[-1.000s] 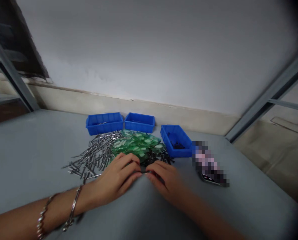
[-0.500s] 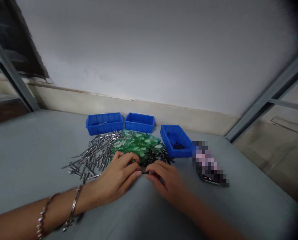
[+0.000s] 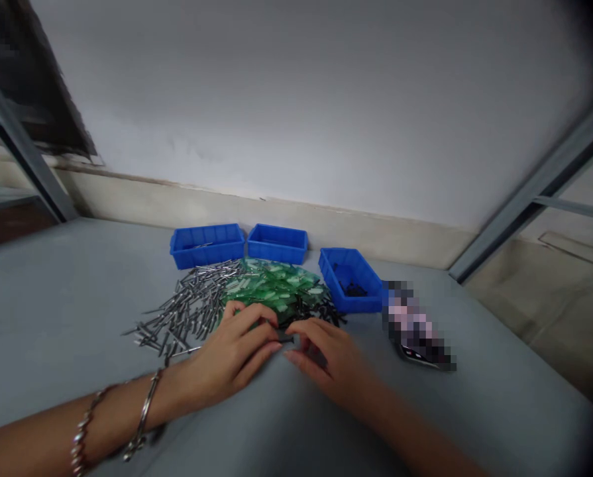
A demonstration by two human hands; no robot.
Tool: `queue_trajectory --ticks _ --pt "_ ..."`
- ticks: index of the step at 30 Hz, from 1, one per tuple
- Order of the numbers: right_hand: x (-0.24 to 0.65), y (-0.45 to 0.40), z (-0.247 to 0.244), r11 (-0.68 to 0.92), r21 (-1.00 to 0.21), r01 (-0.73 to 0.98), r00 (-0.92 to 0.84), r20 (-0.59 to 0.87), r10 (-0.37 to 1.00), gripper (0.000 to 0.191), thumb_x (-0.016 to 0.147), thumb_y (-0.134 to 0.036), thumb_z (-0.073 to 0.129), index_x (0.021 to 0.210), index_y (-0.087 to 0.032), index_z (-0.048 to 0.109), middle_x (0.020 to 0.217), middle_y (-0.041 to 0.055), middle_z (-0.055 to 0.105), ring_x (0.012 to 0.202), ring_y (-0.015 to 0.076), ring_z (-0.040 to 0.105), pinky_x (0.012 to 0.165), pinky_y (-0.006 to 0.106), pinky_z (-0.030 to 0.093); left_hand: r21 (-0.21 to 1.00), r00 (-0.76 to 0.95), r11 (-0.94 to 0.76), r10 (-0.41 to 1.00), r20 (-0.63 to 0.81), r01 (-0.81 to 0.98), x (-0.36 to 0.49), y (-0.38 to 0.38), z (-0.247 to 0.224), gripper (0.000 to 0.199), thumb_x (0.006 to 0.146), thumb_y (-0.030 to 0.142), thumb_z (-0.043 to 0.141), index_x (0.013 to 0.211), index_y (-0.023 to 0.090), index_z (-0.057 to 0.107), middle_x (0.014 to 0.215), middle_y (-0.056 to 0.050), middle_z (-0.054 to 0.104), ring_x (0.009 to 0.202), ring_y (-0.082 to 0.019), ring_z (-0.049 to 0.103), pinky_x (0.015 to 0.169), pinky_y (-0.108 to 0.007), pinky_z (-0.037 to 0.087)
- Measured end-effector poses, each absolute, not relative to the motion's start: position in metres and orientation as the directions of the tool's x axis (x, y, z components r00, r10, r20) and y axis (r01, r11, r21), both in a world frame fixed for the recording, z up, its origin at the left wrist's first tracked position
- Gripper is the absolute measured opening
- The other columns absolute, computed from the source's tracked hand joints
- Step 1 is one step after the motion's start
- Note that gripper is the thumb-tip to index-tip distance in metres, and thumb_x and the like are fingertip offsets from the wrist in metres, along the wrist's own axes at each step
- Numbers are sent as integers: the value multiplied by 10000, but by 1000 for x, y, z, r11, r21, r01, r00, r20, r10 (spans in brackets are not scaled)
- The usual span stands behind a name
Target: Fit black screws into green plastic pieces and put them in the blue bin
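Note:
At the near edge of the heaped parts, my left hand (image 3: 244, 344) is closed, thumb and fingers pinching a small black part (image 3: 287, 339) whose end sticks out to the right. Just beside that end is my right hand (image 3: 323, 354), its thumb and index finger apart. Beyond both hands lies a pile of green translucent plastic pieces (image 3: 276, 285). Thin metal rods (image 3: 191, 308) are heaped left of it, and small black parts (image 3: 321, 308) lie at its right side. My fingers hide most of the held part.
Along the wall stand a left blue bin (image 3: 207, 248) with a few rods, a middle blue bin (image 3: 277, 252), and a right blue bin (image 3: 358, 305) holding black parts. A pixelated, phone-like object (image 3: 418, 328) lies on the grey table (image 3: 102, 291) at right. Metal posts rise at both sides.
My right thumb and index finger have parted and come off the small black part. My left hand stays in almost the same place. The piles and bins are unchanged.

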State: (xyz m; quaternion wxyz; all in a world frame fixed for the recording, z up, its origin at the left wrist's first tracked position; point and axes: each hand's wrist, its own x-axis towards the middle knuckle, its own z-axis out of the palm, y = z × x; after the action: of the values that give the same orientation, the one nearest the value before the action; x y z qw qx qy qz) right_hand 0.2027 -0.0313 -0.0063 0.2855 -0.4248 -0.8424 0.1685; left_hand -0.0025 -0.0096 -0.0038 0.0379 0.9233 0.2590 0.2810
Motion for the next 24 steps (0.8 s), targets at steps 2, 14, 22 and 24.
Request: queue_trajectory --ticks 2,14,22,24 --pt "203 -31 -6 586 -530 613 -477 343 809 217 891 -349 465 1001 -193 568 849 35 609 748 143 560 672 253 430 215 706 -868 491 510 448 -3 -10 -3 124 916 156 392 926 181 513 977 -48 514 896 -179 458 793 -344 298" --pt "222 -26 9 607 -343 717 -327 603 727 163 887 -250 447 908 -185 595 773 27 621 711 137 575 636 238 435 232 677 -816 571 465 529 -3 -7 -8 154 917 216 447 1069 197 457 1060 -58 512 973 -197 459 817 -359 284" --pt "260 -2 10 197 -286 938 28 628 777 325 876 -396 380 953 -159 588 735 48 602 612 177 544 601 305 404 241 681 -809 584 442 536 -3 -8 -5 135 925 205 419 1056 203 454 1051 -52 522 996 -197 463 817 -355 292" --pt "274 4 13 151 -348 925 84 576 813 436 842 -471 399 1085 -138 541 754 52 577 579 171 523 586 310 410 242 680 -808 584 444 537 -3 -8 -6 138 924 205 421 1057 200 456 1053 -53 520 991 -198 467 814 -357 294"
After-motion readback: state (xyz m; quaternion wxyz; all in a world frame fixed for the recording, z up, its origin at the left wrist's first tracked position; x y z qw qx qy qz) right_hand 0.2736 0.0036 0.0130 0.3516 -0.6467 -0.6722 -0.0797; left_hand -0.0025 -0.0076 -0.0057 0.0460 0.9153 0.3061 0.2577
